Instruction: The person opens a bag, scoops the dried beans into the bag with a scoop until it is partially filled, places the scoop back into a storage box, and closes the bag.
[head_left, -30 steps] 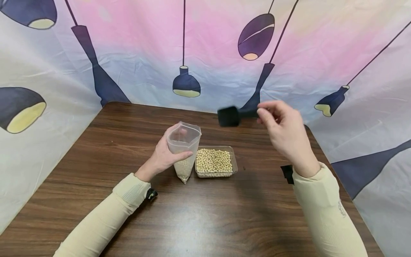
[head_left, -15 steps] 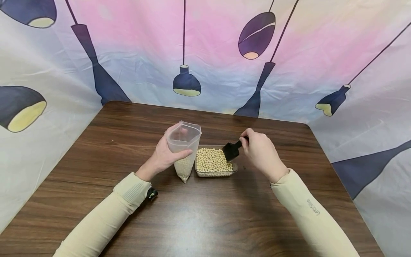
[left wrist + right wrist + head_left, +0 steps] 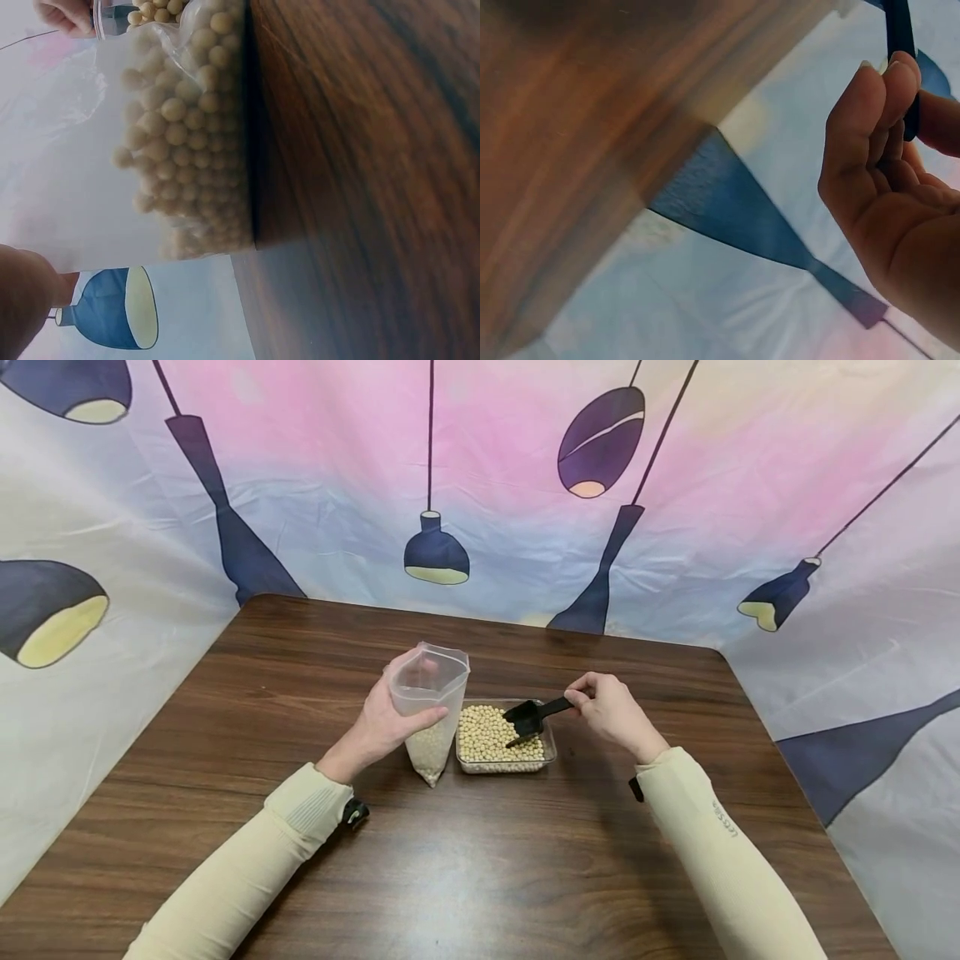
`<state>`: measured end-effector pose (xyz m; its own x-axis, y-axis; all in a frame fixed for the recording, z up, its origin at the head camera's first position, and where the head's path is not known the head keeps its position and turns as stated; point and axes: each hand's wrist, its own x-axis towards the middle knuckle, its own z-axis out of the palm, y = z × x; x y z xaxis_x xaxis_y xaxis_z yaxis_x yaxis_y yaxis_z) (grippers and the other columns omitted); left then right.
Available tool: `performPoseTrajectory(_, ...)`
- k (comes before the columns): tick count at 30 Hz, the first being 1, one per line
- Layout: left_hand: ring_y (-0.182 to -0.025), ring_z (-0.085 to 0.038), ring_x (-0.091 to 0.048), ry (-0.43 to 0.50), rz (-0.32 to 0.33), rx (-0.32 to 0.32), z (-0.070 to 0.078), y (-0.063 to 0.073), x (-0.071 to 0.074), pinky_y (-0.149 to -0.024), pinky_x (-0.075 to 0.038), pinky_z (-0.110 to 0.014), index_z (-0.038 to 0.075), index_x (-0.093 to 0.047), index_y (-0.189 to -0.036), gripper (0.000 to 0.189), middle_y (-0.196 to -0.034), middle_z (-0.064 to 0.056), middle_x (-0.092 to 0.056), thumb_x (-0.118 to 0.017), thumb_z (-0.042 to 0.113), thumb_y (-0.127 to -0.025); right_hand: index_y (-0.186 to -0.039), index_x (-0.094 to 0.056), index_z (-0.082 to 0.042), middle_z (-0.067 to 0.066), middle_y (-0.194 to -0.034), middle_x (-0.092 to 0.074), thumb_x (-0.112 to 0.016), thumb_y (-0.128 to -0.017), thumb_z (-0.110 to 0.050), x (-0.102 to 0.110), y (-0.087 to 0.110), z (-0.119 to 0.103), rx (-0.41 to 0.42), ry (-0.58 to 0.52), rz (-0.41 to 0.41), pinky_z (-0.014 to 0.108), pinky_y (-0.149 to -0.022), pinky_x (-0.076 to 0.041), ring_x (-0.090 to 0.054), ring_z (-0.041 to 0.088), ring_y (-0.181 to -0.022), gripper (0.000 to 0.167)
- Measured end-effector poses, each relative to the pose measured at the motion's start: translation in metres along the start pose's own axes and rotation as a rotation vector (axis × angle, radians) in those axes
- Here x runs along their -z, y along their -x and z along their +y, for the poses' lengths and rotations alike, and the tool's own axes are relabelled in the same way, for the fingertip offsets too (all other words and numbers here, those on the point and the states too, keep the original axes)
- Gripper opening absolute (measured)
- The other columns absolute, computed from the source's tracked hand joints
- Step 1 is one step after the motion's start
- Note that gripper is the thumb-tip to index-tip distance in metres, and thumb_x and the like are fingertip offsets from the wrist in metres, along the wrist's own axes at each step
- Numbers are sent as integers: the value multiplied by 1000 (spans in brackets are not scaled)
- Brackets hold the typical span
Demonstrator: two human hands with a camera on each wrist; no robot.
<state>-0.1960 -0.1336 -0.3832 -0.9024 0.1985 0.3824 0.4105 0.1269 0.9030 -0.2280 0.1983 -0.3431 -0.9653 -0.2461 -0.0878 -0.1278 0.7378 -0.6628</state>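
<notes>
My left hand [image 3: 382, 727] grips a translucent plastic bag [image 3: 442, 702] near its open top, thumb across the front. Round pale beans fill the lower part of this bag [image 3: 180, 150], which stands upright on the table. Just right of it sits a clear rectangular container [image 3: 504, 767] holding many of the same beans [image 3: 483, 732]. My right hand [image 3: 611, 708] pinches the handle of a black scoop [image 3: 527, 720] between thumb and fingers. The scoop's head is over the right part of the container, its edge among the beans. In the right wrist view only the scoop's handle [image 3: 901, 34] shows.
The dark wooden table [image 3: 450, 877] spreads around the bag and container. Behind it hangs a cloth backdrop [image 3: 345, 468] printed with lamps. Black wrist straps [image 3: 355, 812] show at both sleeves.
My right hand has come down and left from above the table's far side, bringing the scoop into the container and turning its head into the beans. The left hand and bag stay put.
</notes>
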Motion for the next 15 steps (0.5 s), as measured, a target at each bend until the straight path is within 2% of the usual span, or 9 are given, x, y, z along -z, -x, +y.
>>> performPoseTrajectory(3,-113,-31,-54,-9,-1,9,1,0,0,-93,-44,-44,18,-34,-149,84,-131,-12,-52,-77,1,-79,-110,-60,0,16,-85,-67,-50,-103,-19,-4,-1,8,-34,-64,-57,41,-68,-52,-64,32,-79,22)
performPoseTrajectory(6,-114,-31,-53,-8,-6,14,1,1,0,-94,-43,-46,19,-33,-150,84,-131,-12,-52,-77,2,-80,-110,-59,2,20,-86,-66,-51,-103,-18,-10,0,13,-62,-103,-96,45,-72,-54,-64,35,-81,22)
performPoseTrajectory(11,-114,-30,-53,-4,-6,14,0,0,-1,-94,-43,-45,20,-33,-150,84,-132,-12,-51,-77,1,-80,-107,-59,4,21,-82,-66,-52,-102,-14,-20,1,14,-70,-160,-109,48,-73,-55,-64,39,-80,20)
performPoseTrajectory(15,-114,-30,-53,1,-7,11,-1,-1,-2,-93,-44,-41,19,-34,-150,84,-131,-12,-51,-76,1,-80,-107,-59,5,16,-76,-64,-52,-101,-13,-26,1,14,-83,-218,-117,47,-71,-56,-64,34,-74,20)
